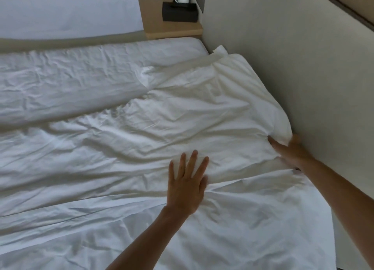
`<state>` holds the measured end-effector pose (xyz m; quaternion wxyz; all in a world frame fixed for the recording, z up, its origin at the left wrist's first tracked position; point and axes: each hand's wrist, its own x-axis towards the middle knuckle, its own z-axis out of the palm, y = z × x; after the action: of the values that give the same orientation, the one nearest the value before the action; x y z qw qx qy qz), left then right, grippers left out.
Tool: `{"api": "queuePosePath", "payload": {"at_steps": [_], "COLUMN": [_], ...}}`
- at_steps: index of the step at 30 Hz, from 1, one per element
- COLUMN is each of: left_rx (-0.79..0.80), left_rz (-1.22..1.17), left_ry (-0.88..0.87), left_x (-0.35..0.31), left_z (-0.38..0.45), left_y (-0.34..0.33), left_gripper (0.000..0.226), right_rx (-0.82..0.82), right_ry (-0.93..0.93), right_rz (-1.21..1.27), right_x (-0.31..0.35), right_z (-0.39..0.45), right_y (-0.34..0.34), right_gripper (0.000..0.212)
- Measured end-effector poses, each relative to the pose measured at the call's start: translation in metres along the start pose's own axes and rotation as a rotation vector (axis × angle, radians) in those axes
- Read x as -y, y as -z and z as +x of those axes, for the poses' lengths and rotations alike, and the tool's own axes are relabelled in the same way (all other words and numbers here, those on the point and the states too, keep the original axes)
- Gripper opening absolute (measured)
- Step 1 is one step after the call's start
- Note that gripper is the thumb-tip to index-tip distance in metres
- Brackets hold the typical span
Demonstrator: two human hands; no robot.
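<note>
Two-handed smoothing of crumpled white fabric duvet [182,111] in progress at right edge of bed [81,73], against beige wall panel [283,67]. Left hand [187,186] pressed flat on duvet, fingers straight and spread, grasping nothing; right hand [291,151] at bunched duvet fold, thumb extended, grip not determinable. Estimated roughly half done: duvet spread over bed, creases yet to be flattened.

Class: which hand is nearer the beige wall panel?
Right. The right hand sits close beside the wall panel, gripping the duvet; the left hand lies flat on it, farther out.
</note>
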<state>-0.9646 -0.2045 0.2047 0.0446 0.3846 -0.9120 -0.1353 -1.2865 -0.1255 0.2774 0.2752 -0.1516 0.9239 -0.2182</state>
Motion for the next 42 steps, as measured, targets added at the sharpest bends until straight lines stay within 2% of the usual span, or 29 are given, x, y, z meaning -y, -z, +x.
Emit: {"api": "queuePosePath", "payload": {"at_steps": [2, 3, 5, 8, 11, 12, 14, 17, 19, 20, 23, 25, 27, 28, 31, 33, 36, 38, 40, 42], "left_rx": [0.002, 0.013, 0.026, 0.073, 0.171, 0.202, 0.253, 0.286, 0.286, 0.305, 0.333, 0.321, 0.26, 0.232, 0.215, 0.187, 0.171, 0.181, 0.189, 0.186], "left_rz": [-0.017, -0.021, -0.016, 0.012, 0.03, 0.027, 0.021, 0.017, 0.048, 0.06, 0.07, 0.064, 0.072, 0.07, 0.082, 0.089, 0.104, 0.095, 0.077, 0.08], "left_ry": [0.024, 0.024, 0.014, 0.017, 0.019, 0.023, 0.046, 0.071, 0.045, 0.034, 0.036, 0.038, 0.037, 0.039, 0.034, 0.027, 0.021, 0.024, 0.032, 0.024], "left_x": [-0.014, -0.019, -0.019, -0.012, -0.009, -0.008, -0.006, -0.004, -0.004, -0.003, -0.005, -0.004, -0.005, -0.005, -0.005, -0.006, -0.008, -0.007, -0.006, -0.006], "left_z": [-0.015, -0.021, -0.023, -0.012, -0.005, -0.003, 0.002, 0.007, 0.007, 0.007, 0.008, 0.007, 0.004, 0.003, 0.001, -0.001, -0.004, -0.005, -0.005, -0.003], "left_y": [0.0, -0.002, -0.007, -0.008, -0.007, -0.009, -0.013, -0.019, -0.021, -0.021, -0.011, -0.015, -0.018, -0.019, -0.02, -0.019, -0.02, -0.019, -0.021, -0.021], "left_gripper": [0.057, 0.058, 0.059, 0.06, 0.06, 0.06, 0.061, 0.063, 0.063, 0.063, 0.067, 0.066, 0.063, 0.062, 0.062, 0.062, 0.061, 0.061, 0.062, 0.063], "right_rx": [0.006, 0.023, 0.032, -0.068, -0.206, -0.225, -0.199, -0.047, 0.032, 0.05, 0.064, 0.099, 0.026, -0.063, -0.272, -0.194, 0.117, 0.208, 0.265, 0.306], "right_ry": [-0.025, -0.02, 0.001, 0.06, 0.149, 0.154, 0.079, -0.061, -0.126, -0.147, -0.132, -0.112, -0.017, 0.026, 0.079, 0.091, 0.04, -0.024, -0.111, -0.195], "right_rz": [0.109, 0.144, 0.133, -0.091, -0.149, -0.164, -0.135, -0.052, 0.069, 0.148, 0.304, 0.343, 0.304, 0.276, 0.305, 0.389, 0.625, 0.701, 0.692, 0.667], "right_x": [-0.014, -0.014, -0.011, -0.01, -0.016, -0.021, -0.038, -0.067, -0.08, -0.081, -0.086, -0.09, -0.087, -0.084, -0.072, -0.066, -0.056, -0.044, -0.038, -0.036], "right_z": [0.006, 0.002, -0.009, -0.02, -0.041, -0.05, -0.062, -0.07, -0.069, -0.075, -0.089, -0.098, -0.101, -0.097, -0.084, -0.077, -0.067, -0.059, -0.054, -0.052], "right_y": [-0.003, -0.003, 0.0, 0.015, 0.026, 0.029, 0.026, 0.01, -0.002, -0.006, -0.004, 0.009, 0.021, 0.025, 0.029, 0.021, 0.006, 0.007, 0.013, 0.02], "right_gripper": [0.131, 0.123, 0.089, 0.055, 0.054, 0.057, 0.084, 0.127, 0.141, 0.139, 0.106, 0.084, 0.06, 0.058, 0.07, 0.079, 0.096, 0.105, 0.099, 0.081]}}
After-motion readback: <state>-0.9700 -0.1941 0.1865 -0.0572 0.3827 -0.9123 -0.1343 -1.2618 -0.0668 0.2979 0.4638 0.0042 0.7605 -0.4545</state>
